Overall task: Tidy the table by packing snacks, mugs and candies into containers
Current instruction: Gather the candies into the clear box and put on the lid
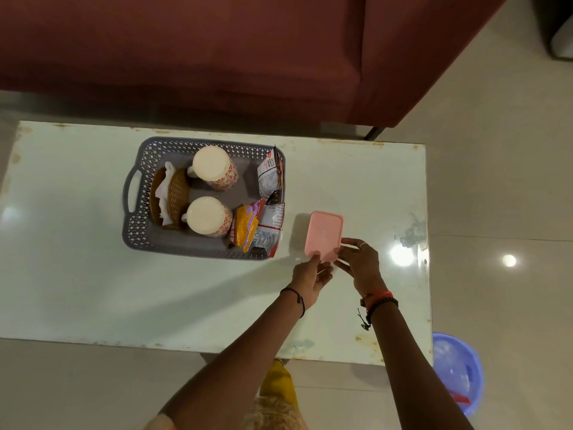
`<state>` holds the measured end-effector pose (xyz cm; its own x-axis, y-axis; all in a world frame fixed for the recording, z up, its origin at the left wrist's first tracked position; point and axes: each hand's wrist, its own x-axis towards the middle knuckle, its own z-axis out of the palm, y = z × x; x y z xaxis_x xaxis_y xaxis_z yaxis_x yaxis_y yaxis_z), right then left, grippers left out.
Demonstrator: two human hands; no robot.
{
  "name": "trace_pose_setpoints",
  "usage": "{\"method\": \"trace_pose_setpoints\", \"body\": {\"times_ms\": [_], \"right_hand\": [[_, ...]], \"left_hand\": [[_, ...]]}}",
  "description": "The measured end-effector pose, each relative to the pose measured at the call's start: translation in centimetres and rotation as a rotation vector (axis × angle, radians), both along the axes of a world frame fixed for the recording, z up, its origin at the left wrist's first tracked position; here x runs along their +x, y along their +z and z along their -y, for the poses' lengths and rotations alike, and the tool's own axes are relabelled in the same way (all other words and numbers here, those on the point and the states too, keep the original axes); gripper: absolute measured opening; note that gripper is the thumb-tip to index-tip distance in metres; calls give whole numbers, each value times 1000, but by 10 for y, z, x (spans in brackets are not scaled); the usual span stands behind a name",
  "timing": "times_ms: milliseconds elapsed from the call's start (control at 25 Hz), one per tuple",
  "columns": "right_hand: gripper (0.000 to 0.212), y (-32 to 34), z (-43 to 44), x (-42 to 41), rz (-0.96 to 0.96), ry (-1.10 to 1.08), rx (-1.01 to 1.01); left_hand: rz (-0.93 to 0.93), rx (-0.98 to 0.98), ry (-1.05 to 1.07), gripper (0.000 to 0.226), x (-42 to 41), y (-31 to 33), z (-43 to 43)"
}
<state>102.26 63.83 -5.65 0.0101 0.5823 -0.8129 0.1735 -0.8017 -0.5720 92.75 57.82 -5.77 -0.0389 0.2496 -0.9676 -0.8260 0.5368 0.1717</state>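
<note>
A pink lidded box (324, 235) lies on the pale table (93, 290), just right of a grey perforated basket (141, 225). My left hand (310, 277) touches the box's near left corner with its fingertips. My right hand (361, 263) holds the box's near right edge, thumb and fingers around the corner. Inside the basket stand two upturned white mugs with red print, one at the back (214, 167) and one at the front (208, 216). Brown woven coasters (176, 193) with white tissue fill its left side. Several snack packets (259, 228) lean at its right side.
A dark red sofa (217, 57) stands behind the table's far edge. A blue plastic bucket (457, 372) sits on the tiled floor past the table's near right corner. Bright light reflections mark the table's right end.
</note>
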Motion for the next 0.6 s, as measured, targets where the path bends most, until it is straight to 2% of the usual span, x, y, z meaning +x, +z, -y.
{"method": "trace_pose_setpoints", "body": {"times_ms": [120, 280, 440, 600], "right_hand": [[29, 2, -7, -7, 10, 1, 47], [30, 1, -16, -25, 61, 69, 85], [31, -4, -23, -39, 89, 101, 113], [31, -3, -32, -54, 102, 147, 152]], "left_hand": [[16, 34, 68, 9, 0, 2, -6], [11, 74, 159, 7, -9, -3, -7], [-45, 135, 222, 35, -16, -4, -9], [-51, 188, 292, 42, -21, 1, -13]]}}
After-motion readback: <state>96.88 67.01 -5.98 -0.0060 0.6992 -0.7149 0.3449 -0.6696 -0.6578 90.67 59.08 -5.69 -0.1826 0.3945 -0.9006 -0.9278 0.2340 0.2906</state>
